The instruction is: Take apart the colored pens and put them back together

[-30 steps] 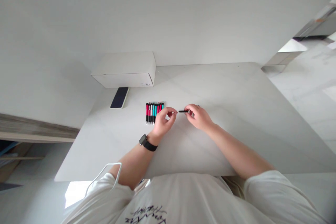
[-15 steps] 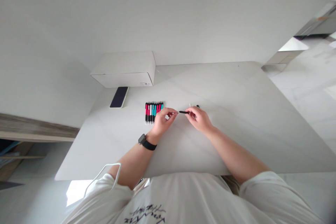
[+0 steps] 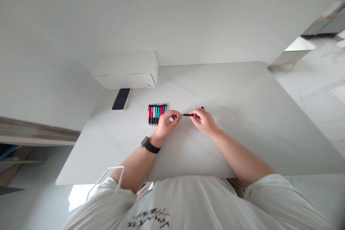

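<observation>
Over the middle of the table, my right hand [image 3: 204, 121] pinches a black pen barrel [image 3: 187, 115] that points left. My left hand [image 3: 167, 123] is closed, thumb against fingers, on a small pale pen tip [image 3: 181, 115] at the barrel's left end. The two pieces appear to touch. Just left of my left hand, several pens [image 3: 155, 114] with pink, white and teal bodies and black grips lie side by side. Beyond my right hand are a thin white piece [image 3: 194, 107] and a small black piece [image 3: 202, 108], both partly hidden.
A white box [image 3: 126, 72] stands against the wall at the back left of the white table [image 3: 242, 100]. A phone [image 3: 121, 99] lies in front of the box. A white cable [image 3: 107, 169] loops near my left elbow.
The pen tip in my left hand and the black barrel in my right hand have come together, closing the small gap between them. The view has shifted slightly.
</observation>
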{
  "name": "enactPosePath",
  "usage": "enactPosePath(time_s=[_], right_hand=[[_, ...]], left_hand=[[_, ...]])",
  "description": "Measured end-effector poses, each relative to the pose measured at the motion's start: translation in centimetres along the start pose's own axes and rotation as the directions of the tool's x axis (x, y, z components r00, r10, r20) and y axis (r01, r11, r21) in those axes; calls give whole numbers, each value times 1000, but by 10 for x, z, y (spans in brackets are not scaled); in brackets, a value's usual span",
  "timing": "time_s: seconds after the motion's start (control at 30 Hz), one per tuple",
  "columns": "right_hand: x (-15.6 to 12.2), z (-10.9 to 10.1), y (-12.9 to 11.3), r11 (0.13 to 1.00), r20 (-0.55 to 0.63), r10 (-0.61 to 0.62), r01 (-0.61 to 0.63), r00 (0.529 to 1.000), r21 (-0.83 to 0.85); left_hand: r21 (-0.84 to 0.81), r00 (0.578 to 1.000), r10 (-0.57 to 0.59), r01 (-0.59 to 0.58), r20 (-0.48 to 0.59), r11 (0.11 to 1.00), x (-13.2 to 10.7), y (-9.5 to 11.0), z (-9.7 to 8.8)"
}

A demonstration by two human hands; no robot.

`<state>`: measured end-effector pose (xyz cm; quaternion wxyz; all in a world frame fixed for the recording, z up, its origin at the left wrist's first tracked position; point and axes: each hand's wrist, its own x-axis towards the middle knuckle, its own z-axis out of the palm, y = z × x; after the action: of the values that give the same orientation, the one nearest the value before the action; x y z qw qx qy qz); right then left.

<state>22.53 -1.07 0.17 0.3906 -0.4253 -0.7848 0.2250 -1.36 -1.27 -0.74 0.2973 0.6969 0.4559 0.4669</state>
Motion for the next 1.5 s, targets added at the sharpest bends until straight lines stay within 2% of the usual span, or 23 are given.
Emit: enactPosePath(time_s=[0.53, 0.87, 1.03, 1.2, 1.3, 1.5], right_hand=[[-2, 1, 0, 998, -51, -64, 63, 997, -22], [0, -2, 0, 998, 36, -7, 10, 999, -67], [0, -2, 3, 996, 62, 27, -22, 998, -83], [-1, 0, 3, 998, 60, 68, -67, 996, -13], [-2, 2, 1, 998, 49, 55, -57, 997, 34], [-3, 5, 0, 1000, 3, 10, -10, 1000, 20]], left_hand=[[-14, 994, -54, 56, 90, 998, 1, 0, 0], [-43, 991, -55, 61, 126, 997, 1, 1, -1], [-45, 993, -16, 21, 120, 999, 0, 4, -1], [-56, 993, -16, 23, 118, 998, 0, 5, -2], [-62, 994, -22, 29, 103, 998, 0, 5, -2], [-64, 996, -32, 37, 84, 997, 0, 5, -1]])
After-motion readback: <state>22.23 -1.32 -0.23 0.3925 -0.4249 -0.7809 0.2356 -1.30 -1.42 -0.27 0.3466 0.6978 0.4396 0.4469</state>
